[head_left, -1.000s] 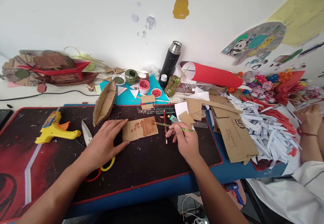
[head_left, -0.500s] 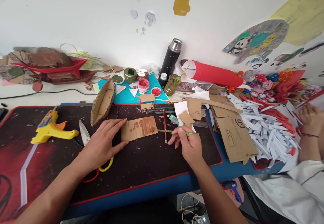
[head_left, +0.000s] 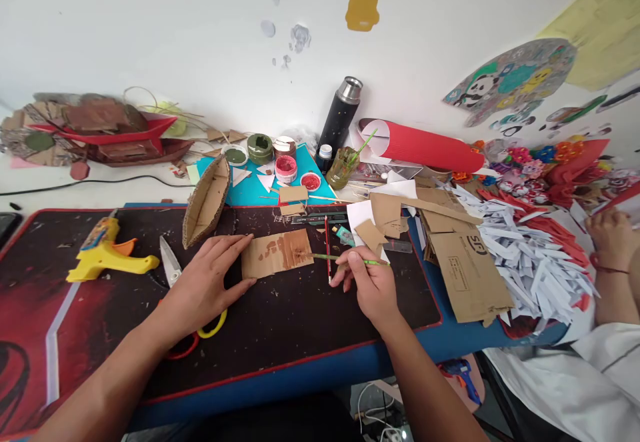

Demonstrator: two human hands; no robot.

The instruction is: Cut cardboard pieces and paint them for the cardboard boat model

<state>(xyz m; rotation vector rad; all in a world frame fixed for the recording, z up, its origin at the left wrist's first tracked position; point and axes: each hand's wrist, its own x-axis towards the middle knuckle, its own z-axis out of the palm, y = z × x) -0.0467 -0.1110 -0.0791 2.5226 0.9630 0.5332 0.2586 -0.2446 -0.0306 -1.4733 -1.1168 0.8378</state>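
Nudging brush (head_left: 345, 258) tip left, onto cardboard (head_left: 277, 253).

White wall (head_left: 150, 22) with paper cut-outs behind a cluttered blue table (head_left: 300, 372) under a dark mat (head_left: 300, 315).

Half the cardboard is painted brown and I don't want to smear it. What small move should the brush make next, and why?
Probably stroke the brush leftward over the bare part of the cardboard piece. Its tip sits at the painted right end, the left part shows only blotches, and the left hand pins that edge while the right hand grips the brush.
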